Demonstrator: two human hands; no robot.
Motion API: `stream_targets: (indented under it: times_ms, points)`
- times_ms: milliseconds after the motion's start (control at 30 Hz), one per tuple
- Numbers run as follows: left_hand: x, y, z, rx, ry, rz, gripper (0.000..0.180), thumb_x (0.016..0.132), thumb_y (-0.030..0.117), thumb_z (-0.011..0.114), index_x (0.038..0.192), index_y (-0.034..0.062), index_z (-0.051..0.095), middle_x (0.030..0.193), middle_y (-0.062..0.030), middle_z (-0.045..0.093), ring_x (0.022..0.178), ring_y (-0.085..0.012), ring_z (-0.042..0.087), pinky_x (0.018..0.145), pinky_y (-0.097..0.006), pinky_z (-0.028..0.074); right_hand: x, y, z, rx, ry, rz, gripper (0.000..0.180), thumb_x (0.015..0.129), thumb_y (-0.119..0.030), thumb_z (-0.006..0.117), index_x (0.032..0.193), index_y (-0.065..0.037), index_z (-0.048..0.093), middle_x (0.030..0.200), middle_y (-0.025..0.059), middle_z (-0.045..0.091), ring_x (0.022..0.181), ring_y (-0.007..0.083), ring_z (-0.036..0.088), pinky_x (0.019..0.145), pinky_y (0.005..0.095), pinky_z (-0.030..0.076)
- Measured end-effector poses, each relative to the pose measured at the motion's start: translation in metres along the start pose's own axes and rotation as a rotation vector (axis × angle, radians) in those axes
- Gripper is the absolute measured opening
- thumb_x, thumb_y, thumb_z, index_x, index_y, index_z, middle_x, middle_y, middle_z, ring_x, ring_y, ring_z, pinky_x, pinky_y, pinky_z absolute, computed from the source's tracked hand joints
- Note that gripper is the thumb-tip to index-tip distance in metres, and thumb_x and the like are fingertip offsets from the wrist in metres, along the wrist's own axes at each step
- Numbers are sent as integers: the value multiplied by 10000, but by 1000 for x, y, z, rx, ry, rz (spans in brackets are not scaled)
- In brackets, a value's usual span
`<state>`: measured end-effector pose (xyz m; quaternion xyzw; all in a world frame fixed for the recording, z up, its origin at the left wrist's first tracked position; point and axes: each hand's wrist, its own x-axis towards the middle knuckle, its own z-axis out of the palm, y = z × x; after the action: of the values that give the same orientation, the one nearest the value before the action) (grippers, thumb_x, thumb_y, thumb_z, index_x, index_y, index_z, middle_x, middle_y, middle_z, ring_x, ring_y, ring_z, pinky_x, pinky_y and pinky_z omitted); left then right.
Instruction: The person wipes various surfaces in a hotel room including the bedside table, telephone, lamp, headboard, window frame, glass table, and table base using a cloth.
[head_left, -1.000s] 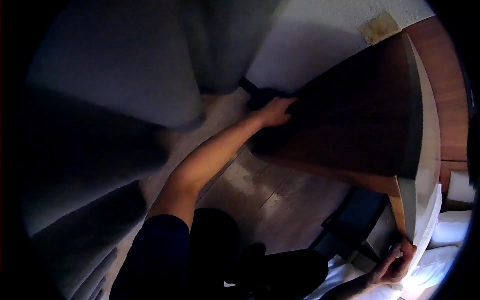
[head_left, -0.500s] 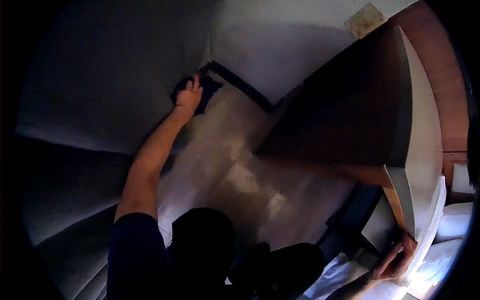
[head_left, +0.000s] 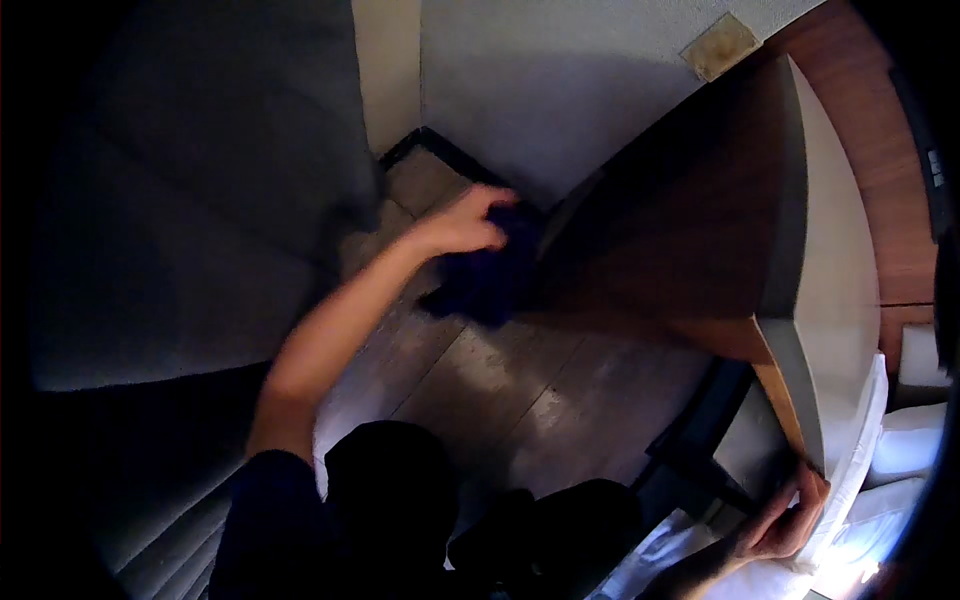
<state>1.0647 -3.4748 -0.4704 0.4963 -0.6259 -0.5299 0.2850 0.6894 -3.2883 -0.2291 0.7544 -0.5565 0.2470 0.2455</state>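
My left hand (head_left: pixel 462 222) reaches forward over the wooden floor (head_left: pixel 520 390) and grips a dark blue cloth (head_left: pixel 488 275), which hangs against the floor right beside the dark side of a wooden nightstand (head_left: pixel 690 220). My right hand (head_left: pixel 785 520) is low at the right, fingers curled over the front corner of the nightstand's pale top (head_left: pixel 835 300), next to white bedding (head_left: pixel 900 470).
A grey curtain (head_left: pixel 190 200) fills the left side. A pale wall (head_left: pixel 560 90) with a dark baseboard runs behind the nightstand. My dark-clothed knees (head_left: pixel 470 520) are at the bottom. A wooden headboard panel (head_left: pixel 880 150) stands at the far right.
My left hand has swung with the cloth from the nightstand's base out to the curtain corner, then back to the nightstand's side. The right hand has stayed on the corner.
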Motion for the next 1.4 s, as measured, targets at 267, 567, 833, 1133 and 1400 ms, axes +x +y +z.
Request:
stream_targets:
  times_ms: [267, 567, 833, 1133, 1400]
  points:
    - [24, 138, 90, -259, 649, 347, 506, 823, 164, 568, 1283, 48, 391, 1261, -201, 398, 1208, -334, 338, 1054, -397, 236, 61, 1, -88, 54, 89, 68, 232, 879, -143, 507, 943, 59, 602, 844, 195, 590, 802, 290, 563, 755, 386, 448]
    - [81, 116, 93, 77, 273, 485, 511, 933, 295, 403, 1380, 57, 330, 1512, -165, 116, 1392, -340, 93, 1124, -386, 100, 79, 13, -96, -111, 100, -562, 334, 900, -210, 513, 884, 113, 598, 795, 191, 630, 630, 311, 576, 579, 404, 475]
    - [189, 78, 91, -448, 326, 105, 640, 932, 400, 331, 1446, 53, 173, 1516, -145, 108, 1398, -286, 89, 1131, -364, 53, 69, 28, -119, -149, -191, -515, 254, 902, -134, 475, 901, 86, 601, 779, 210, 620, 663, 290, 595, 650, 442, 469]
    - [190, 98, 85, 108, 18, -90, 546, 961, 298, 258, 1405, -18, 236, 1497, -203, 124, 1391, -306, 119, 1136, -376, 92, 35, 45, -107, -150, -16, -85, 326, 861, -247, 560, 904, 72, 613, 852, 223, 612, 850, 350, 603, 841, 492, 474]
    - [77, 74, 117, 816, -387, 31, 473, 932, 233, 379, 1346, 6, 360, 1423, -226, 298, 1329, -371, 247, 1078, -430, 260, 60, 34, -95, -121, -41, -201, 298, 846, -222, 535, 942, 44, 631, 846, 176, 610, 773, 321, 585, 699, 421, 482]
